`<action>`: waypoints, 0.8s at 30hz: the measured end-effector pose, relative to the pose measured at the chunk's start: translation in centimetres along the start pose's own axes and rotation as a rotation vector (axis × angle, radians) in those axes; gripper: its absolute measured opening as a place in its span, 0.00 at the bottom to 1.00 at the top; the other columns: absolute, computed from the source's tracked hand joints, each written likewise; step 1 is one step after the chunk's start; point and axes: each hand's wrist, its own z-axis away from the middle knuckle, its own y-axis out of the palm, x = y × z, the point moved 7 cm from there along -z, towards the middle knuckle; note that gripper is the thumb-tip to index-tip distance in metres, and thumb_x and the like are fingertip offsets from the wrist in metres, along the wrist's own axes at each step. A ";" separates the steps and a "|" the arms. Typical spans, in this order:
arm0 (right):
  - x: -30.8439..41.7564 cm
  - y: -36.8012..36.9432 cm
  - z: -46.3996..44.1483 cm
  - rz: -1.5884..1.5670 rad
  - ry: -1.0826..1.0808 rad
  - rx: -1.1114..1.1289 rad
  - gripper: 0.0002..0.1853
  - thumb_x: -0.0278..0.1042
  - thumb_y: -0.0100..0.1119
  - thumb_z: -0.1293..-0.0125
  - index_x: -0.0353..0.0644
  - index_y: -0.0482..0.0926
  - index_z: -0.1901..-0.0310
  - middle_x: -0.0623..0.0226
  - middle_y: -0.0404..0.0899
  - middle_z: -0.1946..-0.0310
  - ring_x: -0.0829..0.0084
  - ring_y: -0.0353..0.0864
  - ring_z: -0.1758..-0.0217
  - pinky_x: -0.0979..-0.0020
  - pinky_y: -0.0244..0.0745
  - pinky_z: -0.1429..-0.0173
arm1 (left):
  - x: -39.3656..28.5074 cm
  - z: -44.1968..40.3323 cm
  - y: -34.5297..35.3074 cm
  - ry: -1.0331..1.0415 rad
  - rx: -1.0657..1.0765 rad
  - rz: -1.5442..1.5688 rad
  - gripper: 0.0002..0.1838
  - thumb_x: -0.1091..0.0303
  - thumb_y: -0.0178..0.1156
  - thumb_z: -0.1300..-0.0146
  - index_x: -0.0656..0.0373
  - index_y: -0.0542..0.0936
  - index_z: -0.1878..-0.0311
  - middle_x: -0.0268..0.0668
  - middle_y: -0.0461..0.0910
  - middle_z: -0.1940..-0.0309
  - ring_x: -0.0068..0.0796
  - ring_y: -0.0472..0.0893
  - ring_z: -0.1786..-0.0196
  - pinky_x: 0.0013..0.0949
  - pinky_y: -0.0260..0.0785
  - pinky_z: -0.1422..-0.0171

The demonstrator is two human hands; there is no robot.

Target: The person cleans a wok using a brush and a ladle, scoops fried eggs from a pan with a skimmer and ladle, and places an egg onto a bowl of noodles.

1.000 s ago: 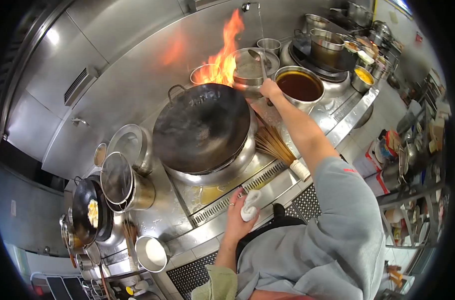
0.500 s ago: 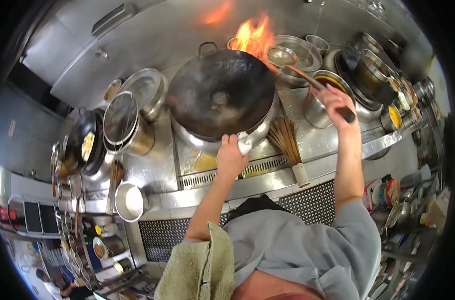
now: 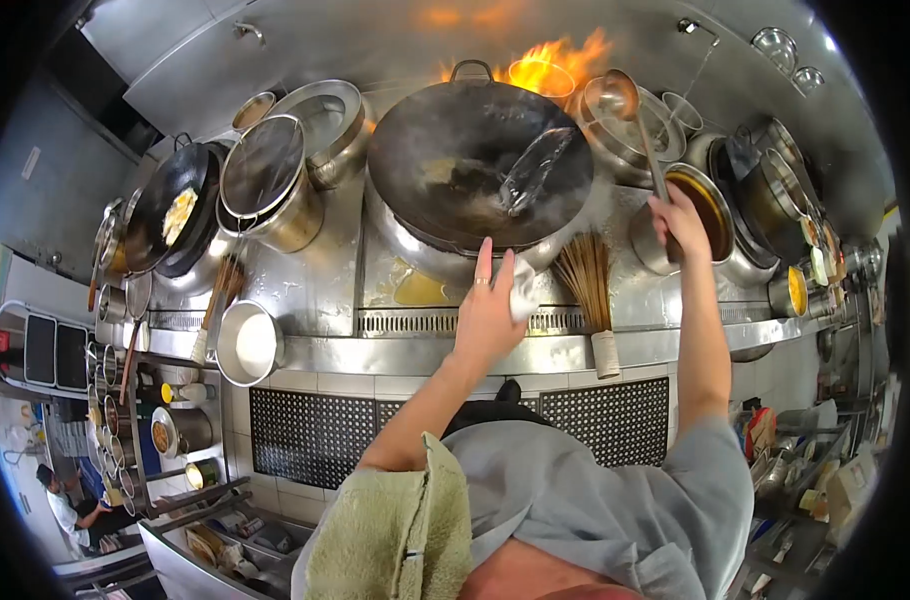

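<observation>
A large black wok [image 3: 445, 140] sits on the burner, with clear liquid [image 3: 537, 170] splashing inside its right half and steam rising. At the wok's near rim is my left hand [image 3: 490, 315], two fingers stretched toward it and a folded white cloth [image 3: 523, 288] held at the thumb side. Whether those fingertips touch the rim I cannot tell. My right hand [image 3: 681, 225] is wrapped round the handle of a ladle [image 3: 647, 140]. The ladle's bowl is up beside the wok's right edge, above a steel pan [image 3: 630, 165]. Below the right hand stands a pot of brown liquid [image 3: 700, 205].
Flames [image 3: 565, 62] burn behind the wok. A bamboo brush [image 3: 587, 285] rests on the counter [image 3: 320, 290] at its right. Leftward are a strainer [image 3: 262, 165] over a pot, a wok with food [image 3: 180, 215] and a white-bottomed saucepan [image 3: 247, 342]. Another person [image 3: 70, 510] is far off, lower left.
Liquid now splashes in the wok. The ladle's bowl has risen and its handle stands steeper. My left hand's fingers have straightened from their grip at the rim. The camera view has shifted.
</observation>
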 end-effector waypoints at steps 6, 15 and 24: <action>-7.7 -3.5 -16.2 -0.621 0.037 0.196 0.04 0.24 0.55 0.42 0.32 0.74 0.69 0.66 0.73 0.79 0.72 0.73 0.81 0.76 0.70 0.77 | 7.7 12.2 1.6 -0.510 0.055 1.030 0.34 0.69 0.60 0.39 0.54 0.60 0.30 0.45 0.76 0.49 0.40 0.80 0.51 0.38 0.74 0.46; 3.2 -2.7 -4.4 -1.968 0.461 0.390 0.09 0.23 0.42 0.30 0.26 0.57 0.56 0.64 0.61 0.73 0.75 0.69 0.78 0.78 0.73 0.79 | 18.4 25.7 -0.4 -0.941 -0.190 1.836 0.30 0.46 0.47 0.32 0.51 0.60 0.32 0.47 0.76 0.49 0.47 0.80 0.54 0.46 0.78 0.57; 10.6 4.7 12.8 -1.609 0.414 0.202 0.23 0.22 0.44 0.31 0.16 0.49 0.42 0.64 0.62 0.68 0.79 0.69 0.78 0.83 0.69 0.83 | 20.1 20.6 -2.7 -0.863 0.111 1.473 0.36 0.68 0.55 0.38 0.40 0.53 0.28 0.46 0.75 0.50 0.43 0.81 0.64 0.38 0.76 0.76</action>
